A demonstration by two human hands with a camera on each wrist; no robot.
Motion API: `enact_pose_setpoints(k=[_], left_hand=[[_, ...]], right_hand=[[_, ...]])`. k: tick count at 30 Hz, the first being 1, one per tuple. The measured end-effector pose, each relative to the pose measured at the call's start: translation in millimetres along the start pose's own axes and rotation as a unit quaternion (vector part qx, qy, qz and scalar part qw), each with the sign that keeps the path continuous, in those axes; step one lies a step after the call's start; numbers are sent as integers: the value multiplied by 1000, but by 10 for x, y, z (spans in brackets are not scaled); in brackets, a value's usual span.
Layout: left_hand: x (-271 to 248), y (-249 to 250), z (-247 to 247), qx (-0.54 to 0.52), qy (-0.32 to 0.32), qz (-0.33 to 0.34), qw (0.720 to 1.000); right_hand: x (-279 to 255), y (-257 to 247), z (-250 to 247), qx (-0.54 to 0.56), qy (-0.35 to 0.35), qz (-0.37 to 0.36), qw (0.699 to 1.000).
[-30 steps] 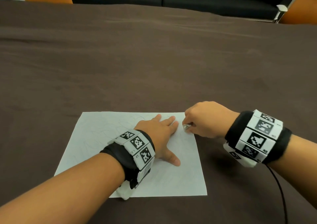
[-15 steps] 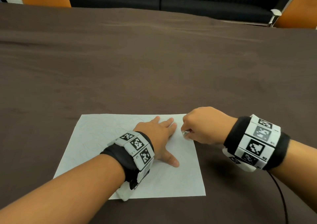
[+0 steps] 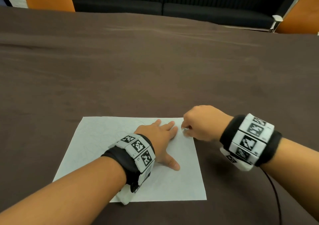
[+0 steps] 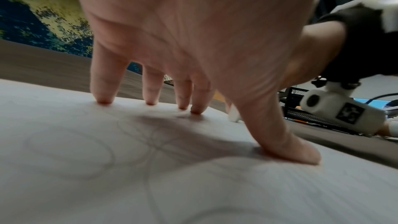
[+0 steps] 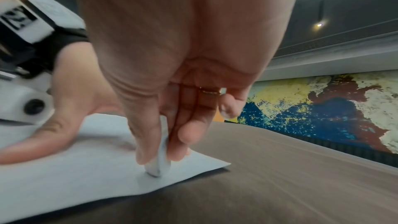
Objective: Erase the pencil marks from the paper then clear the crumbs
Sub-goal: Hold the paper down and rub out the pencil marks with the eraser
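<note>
Paper under flat left hand, eraser pinched by right hand

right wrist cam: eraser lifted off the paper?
No. The eraser, pinched in the right hand, has its tip touching the paper near the far corner.

One paper, one eraser, two hands
</note>
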State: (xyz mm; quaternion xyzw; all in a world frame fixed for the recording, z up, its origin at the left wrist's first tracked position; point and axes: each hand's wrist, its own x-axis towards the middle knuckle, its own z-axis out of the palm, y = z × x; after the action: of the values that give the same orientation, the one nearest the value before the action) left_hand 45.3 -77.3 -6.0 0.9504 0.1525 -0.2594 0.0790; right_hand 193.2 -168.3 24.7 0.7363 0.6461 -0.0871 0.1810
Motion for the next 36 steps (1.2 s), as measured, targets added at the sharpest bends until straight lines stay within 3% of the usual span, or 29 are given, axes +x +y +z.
enact_pose_setpoints(k=[4,10,13,22,30,36], left_hand=[[2,2,6,0,1,0,1000],[-17,6,-8,4,-1,0,1000],[-14,-1,-12,3,-4,-3,1000],[-2,-5,14,6,1,-3,1000],[-24,3,-1,4,-7,-8,1000],[-12,1,14,7,-4,-5,1000]], right_hand=[[-203,-60,92,-7,-11,-34,999],[126,123,-88,38,18,61,997],[220,165,-130,54,15,76,996],[-163,14,70,6,-21,-9,1000],[222,147,-104,74,22,83,994],[-66,-11,36,17,4,12,1000]])
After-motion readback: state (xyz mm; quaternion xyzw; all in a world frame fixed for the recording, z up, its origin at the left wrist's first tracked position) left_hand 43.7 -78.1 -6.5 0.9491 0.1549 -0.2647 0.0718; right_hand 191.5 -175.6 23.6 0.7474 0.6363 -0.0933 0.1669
